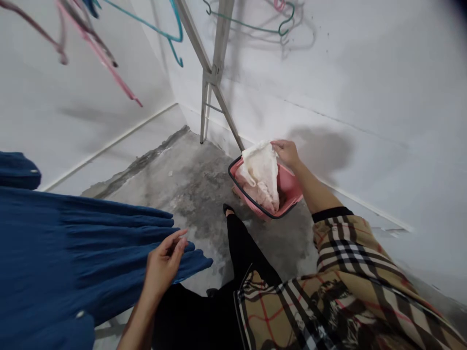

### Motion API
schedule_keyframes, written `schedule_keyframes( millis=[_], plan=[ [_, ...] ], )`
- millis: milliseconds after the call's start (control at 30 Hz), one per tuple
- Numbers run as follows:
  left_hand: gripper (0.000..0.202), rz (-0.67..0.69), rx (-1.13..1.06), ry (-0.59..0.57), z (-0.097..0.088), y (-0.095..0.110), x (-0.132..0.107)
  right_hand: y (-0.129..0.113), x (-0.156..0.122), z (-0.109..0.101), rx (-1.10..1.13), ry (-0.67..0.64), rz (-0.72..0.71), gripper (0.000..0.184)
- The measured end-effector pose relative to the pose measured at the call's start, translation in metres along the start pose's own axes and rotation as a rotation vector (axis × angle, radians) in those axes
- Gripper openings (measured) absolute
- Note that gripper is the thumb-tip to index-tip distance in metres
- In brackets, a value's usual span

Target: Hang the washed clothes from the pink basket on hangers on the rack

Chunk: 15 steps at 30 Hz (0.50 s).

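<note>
A white cloth [263, 163] with a textured edge is pinched at its upper corner by my right hand [287, 152]. Its lower part still lies in a pink basket [290, 187] with a dark rim, against a pale pink fabric [261, 194]. Whether these are one piece or two, I cannot tell. My left hand [165, 265] hovers at the lower left with fingers loosely bent, the thumb a little apart from the forefinger, and nothing visible in it. Right behind it hangs a blue pleated garment [120, 228]; touching or apart, I cannot tell.
A metal folding rack [211, 75] stands by the wall behind the basket. Overhead hang a green hanger [248, 25], a blue hanger [177, 36] and a pink hanger [105, 61]. White walls meet at a corner above the stained concrete floor [175, 170].
</note>
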<state>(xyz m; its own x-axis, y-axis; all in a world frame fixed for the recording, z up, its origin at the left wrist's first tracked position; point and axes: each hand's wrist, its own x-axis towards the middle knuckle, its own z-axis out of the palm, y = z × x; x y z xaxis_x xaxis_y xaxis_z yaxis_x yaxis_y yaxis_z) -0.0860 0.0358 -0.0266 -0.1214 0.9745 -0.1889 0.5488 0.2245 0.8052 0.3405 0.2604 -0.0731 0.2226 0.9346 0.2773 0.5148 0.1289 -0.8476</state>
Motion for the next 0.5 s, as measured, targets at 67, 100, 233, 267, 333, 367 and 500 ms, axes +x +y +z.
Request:
schedule_keyframes(
  millis=[67,100,233,267,333,367,500],
  plan=[
    [0.049,0.041,-0.032,-0.014,-0.001,0.001,-0.006,-0.022,0.009,-0.013,0.021,0.026,-0.052,0.017],
    [0.048,0.058,-0.044,-0.019,-0.002,0.001,-0.009,-0.035,0.012,-0.019,0.035,0.039,-0.096,0.017],
    [0.046,0.114,-0.072,-0.029,-0.008,0.000,-0.022,-0.098,0.017,-0.043,0.118,0.101,-0.333,0.024],
    [0.045,0.126,-0.080,-0.027,-0.008,0.000,-0.025,-0.115,0.017,-0.048,0.141,0.107,-0.384,0.026],
    [0.045,0.155,-0.097,-0.019,-0.009,0.001,-0.030,-0.150,0.016,-0.058,0.178,0.096,-0.460,0.030],
    [0.044,0.173,-0.100,-0.013,-0.009,0.002,-0.033,-0.168,0.013,-0.063,0.195,0.083,-0.488,0.032],
    [0.040,0.285,-0.060,-0.016,-0.007,0.015,-0.043,-0.236,-0.005,-0.076,0.329,0.038,-0.558,0.034]
  ],
)
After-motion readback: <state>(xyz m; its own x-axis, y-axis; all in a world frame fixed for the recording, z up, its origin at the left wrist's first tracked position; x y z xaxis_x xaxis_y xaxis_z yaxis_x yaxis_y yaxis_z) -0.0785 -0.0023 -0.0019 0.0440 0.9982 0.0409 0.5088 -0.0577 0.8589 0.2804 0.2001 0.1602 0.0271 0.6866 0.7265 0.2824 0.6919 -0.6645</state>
